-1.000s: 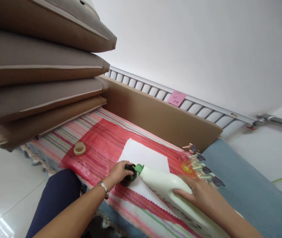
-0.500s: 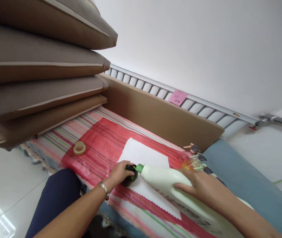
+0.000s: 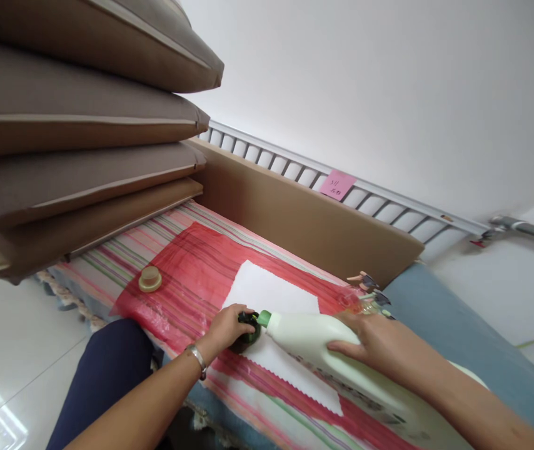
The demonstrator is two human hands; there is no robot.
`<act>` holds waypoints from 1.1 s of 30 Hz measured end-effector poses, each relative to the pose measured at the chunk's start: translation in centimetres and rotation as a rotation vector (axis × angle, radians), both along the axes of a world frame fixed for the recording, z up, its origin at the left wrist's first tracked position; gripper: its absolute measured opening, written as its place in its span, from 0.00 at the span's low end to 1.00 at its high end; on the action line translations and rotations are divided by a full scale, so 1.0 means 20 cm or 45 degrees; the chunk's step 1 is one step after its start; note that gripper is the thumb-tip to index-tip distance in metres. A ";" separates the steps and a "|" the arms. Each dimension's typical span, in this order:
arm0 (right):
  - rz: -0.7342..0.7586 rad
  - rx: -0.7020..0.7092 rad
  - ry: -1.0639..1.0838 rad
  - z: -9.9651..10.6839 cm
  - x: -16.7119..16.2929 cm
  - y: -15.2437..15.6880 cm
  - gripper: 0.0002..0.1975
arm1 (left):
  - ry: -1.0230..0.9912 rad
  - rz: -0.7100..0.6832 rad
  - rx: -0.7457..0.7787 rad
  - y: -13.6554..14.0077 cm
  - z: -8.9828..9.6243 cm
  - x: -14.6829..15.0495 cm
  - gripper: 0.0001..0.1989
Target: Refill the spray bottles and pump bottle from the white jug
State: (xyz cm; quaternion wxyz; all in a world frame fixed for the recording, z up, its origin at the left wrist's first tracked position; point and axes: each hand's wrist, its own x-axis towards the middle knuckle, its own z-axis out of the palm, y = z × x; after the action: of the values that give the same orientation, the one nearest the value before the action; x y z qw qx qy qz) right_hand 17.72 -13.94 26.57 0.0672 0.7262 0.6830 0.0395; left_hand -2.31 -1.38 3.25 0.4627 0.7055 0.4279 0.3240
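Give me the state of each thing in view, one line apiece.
Pale green bottle: tilted, uncapped, held by the right hand
Dark container: held by the left hand, at the bottle's green spout
Pale cap: off, lying loose
White cloth: spread flat, partly covered
Red sheet: spread out
Cushions: stacked
Pink note: stuck up, written on

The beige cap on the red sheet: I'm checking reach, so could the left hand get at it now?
Probably not directly: the left hand holds the dark container, though the way to the beige cap looks free.

Pale bottle (image 3: 311, 334) tilted toward dark container (image 3: 245, 340)
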 end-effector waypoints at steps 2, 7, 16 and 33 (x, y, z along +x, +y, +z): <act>0.025 -0.104 -0.024 0.00 0.00 0.01 0.15 | 0.001 -0.007 0.002 0.00 0.00 0.00 0.23; 0.000 -0.212 -0.068 0.03 -0.02 0.01 0.16 | 0.006 -0.007 0.002 0.00 0.00 0.00 0.23; 0.069 -0.236 -0.061 0.08 -0.06 0.02 0.16 | 0.009 -0.013 0.011 0.00 0.00 0.00 0.23; 0.104 -0.234 -0.094 0.10 -0.07 0.02 0.15 | 0.035 0.001 -0.030 0.00 0.00 0.01 0.23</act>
State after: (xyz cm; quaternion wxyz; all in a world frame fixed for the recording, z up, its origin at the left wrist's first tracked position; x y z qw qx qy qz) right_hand 16.30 -13.58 28.64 0.1568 0.6867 0.7098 0.0061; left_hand -2.20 -1.29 3.26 0.4649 0.7042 0.4384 0.3095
